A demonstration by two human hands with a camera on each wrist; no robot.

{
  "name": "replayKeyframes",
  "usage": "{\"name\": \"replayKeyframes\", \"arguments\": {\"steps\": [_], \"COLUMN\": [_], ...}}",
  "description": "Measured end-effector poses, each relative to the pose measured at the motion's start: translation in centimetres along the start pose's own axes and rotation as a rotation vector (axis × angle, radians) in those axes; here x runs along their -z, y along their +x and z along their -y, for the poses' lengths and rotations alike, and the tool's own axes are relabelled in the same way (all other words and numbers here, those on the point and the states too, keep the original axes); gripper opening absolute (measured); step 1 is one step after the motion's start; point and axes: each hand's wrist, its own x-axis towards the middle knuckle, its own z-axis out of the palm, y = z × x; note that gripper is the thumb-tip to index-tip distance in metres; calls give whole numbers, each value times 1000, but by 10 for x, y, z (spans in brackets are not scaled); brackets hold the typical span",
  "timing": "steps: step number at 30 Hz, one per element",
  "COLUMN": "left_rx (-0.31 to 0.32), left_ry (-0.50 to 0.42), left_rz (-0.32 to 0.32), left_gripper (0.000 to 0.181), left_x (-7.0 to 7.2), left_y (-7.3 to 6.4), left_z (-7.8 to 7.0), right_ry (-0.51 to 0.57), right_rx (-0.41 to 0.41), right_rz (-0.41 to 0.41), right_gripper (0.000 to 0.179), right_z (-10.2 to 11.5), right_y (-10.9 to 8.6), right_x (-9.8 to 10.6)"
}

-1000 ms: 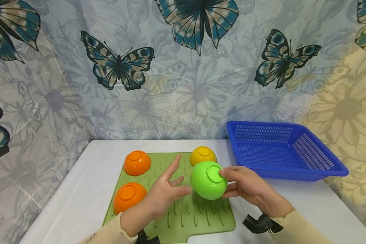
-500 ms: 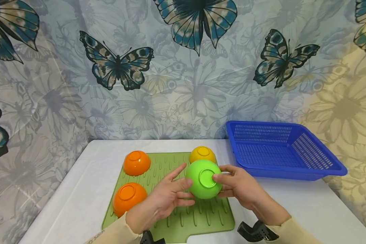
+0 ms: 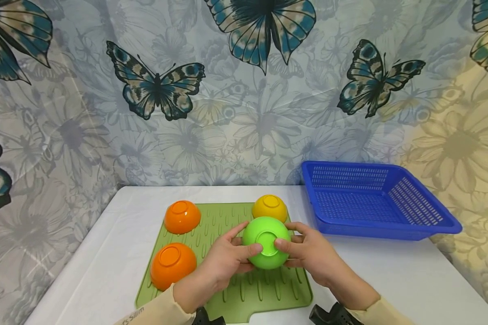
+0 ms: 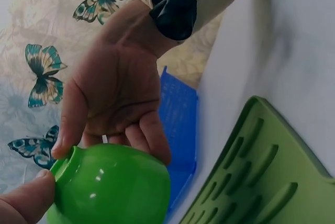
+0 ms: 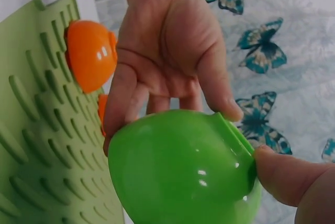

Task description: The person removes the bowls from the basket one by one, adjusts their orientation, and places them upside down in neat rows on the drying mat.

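A bright green bowl (image 3: 267,259), its base ring facing up, is held above the green drying mat (image 3: 244,293) between both hands. My left hand (image 3: 227,257) grips its left side, the thumb on the base and fingers around the wall. On the opposite side my right hand (image 3: 313,250) grips it the same way, thumb against the base ring. Both wrist views show the bowl (image 4: 120,182) with the two thumbs at its base ring; the bowl's rim is hidden from the head view. Just behind it, a yellow bowl (image 3: 269,206) sits upside down on the mat.
Two orange bowls (image 3: 182,216) lie upside down along the mat's left side; the nearer orange bowl (image 3: 173,266) is beside my left forearm. A blue perforated basket (image 3: 382,230) stands at the back right of the white table (image 3: 89,253). A butterfly-print cloth (image 3: 244,135) hangs behind.
The left hand has come over from the left and taken hold of the green bowl. Both the bowl and the right hand have shifted slightly left, and the bowl's base has turned toward the middle.
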Motion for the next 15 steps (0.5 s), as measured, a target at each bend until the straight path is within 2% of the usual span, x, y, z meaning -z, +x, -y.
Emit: {"name": "replayKeyframes", "arguments": {"steps": [10, 15], "left_rx": [-10, 1], "left_ry": [37, 20], "left_rz": [2, 5], "left_gripper": [83, 83], "left_x": [4, 4], "left_y": [4, 7], "left_z": [6, 12], "right_ry": [-9, -84], "right_rx": [-18, -15], "right_rz": [38, 0], "right_gripper": [84, 86], "right_z": [-5, -10], "right_y": [-3, -6], "right_x": [3, 4]}}
